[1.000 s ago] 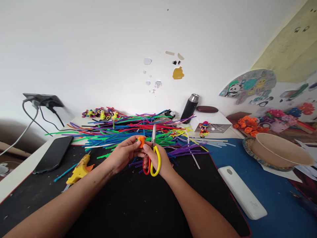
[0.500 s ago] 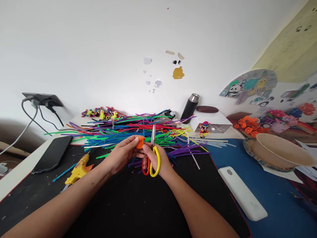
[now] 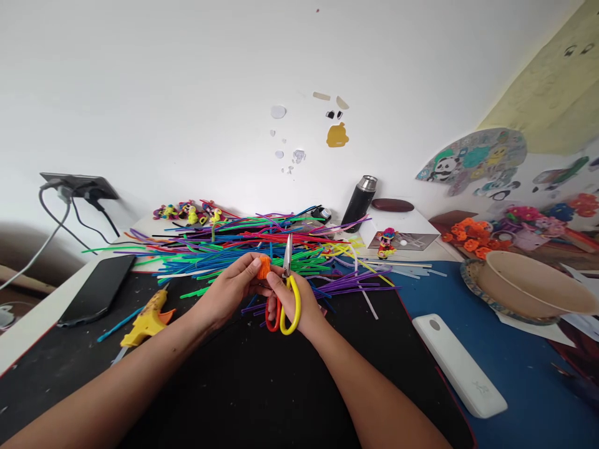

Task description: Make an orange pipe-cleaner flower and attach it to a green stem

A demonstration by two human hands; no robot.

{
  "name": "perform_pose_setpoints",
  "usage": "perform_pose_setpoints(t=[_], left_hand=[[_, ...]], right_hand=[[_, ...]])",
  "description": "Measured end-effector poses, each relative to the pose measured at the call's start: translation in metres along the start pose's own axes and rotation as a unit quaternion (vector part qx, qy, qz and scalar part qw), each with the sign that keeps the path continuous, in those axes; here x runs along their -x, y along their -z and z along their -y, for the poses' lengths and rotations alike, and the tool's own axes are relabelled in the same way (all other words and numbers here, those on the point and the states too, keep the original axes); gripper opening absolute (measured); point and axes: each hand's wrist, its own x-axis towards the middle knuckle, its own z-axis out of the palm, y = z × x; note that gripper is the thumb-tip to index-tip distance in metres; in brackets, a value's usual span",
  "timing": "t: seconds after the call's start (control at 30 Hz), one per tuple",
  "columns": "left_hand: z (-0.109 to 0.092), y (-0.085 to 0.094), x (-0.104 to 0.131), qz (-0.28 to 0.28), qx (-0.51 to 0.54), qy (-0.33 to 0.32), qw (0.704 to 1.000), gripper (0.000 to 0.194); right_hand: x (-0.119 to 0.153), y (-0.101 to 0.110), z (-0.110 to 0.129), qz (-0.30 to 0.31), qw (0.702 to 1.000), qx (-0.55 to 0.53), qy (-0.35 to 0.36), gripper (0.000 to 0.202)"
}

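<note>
A small orange fuzzy piece [image 3: 264, 267], seemingly of pipe cleaner, is pinched between the thumb and fingers of my left hand [image 3: 242, 278]. My right hand [image 3: 296, 300] is closed around scissors [image 3: 291, 318] with one yellow and one red handle; their blades point up and look closed. The right thumb tip also touches the orange piece's lower edge. Behind both hands spreads a pile of pipe cleaners [image 3: 219, 259] in blue, green, red, purple and other colours. The fingers behind the orange piece are partly hidden.
A yellow glue gun [image 3: 147, 321] and a black phone [image 3: 98, 290] lie left. A white power bank [image 3: 458, 365] and a beige bowl [image 3: 533, 280] are right. At the back stand a black thermos [image 3: 359, 202], a white box [image 3: 412, 227] and small figures [image 3: 191, 214].
Both hands have shifted very slightly left with the scissors and the orange piece. The orange piece is turned a little, and the grips are the same.
</note>
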Motion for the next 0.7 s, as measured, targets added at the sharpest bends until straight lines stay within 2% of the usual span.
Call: perform_pose_setpoints(t=[0.23, 0.5, 0.7], left_hand=[[-0.0009, -0.0037, 0.0013, -0.007, 0.001, 0.008, 1.000, 0.038], [0.0013, -0.0033, 0.0014, -0.014, 0.066, 0.037, 0.997, 0.019], [-0.0005, -0.0051, 0.0033, -0.011, 0.100, 0.068, 0.993, 0.014]], right_hand=[[-0.0018, 0.0008, 0.0000, -0.001, 1.000, -0.008, 0.001, 0.072], [-0.0005, 0.0000, 0.0035, -0.011, 1.000, -0.010, -0.005, 0.070], [0.0007, 0.0019, 0.0066, -0.014, 1.000, 0.003, -0.012, 0.066]])
